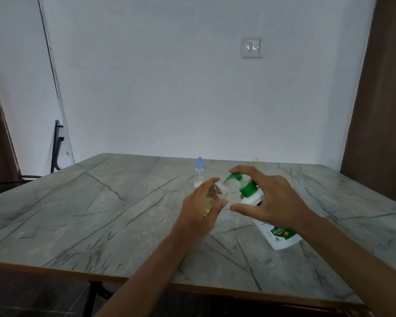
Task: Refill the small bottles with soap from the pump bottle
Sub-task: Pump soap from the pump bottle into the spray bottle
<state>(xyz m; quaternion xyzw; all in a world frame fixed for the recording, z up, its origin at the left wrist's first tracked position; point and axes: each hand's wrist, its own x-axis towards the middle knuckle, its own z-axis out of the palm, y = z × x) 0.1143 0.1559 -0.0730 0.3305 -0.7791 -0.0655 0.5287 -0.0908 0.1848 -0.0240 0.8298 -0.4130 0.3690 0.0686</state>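
My left hand (201,207) grips a small clear bottle (221,191), uncapped and tilted, with yellowish liquid at its bottom. Its open neck sits right under the green spout of the pump bottle (272,227), a white bottle with a green pump head and green label, leaning towards me on the table. My right hand (270,200) rests over the pump, index finger on the green pump top, thumb stretched out to the left. A second small clear bottle with a blue cap (199,172) stands upright behind the two hands.
The marble-patterned table (101,213) has a brown front edge close to me. A white wall with a light switch (251,47) stands behind it. A dark metal frame (56,147) leans at the far left, and a brown panel (380,110) borders the right.
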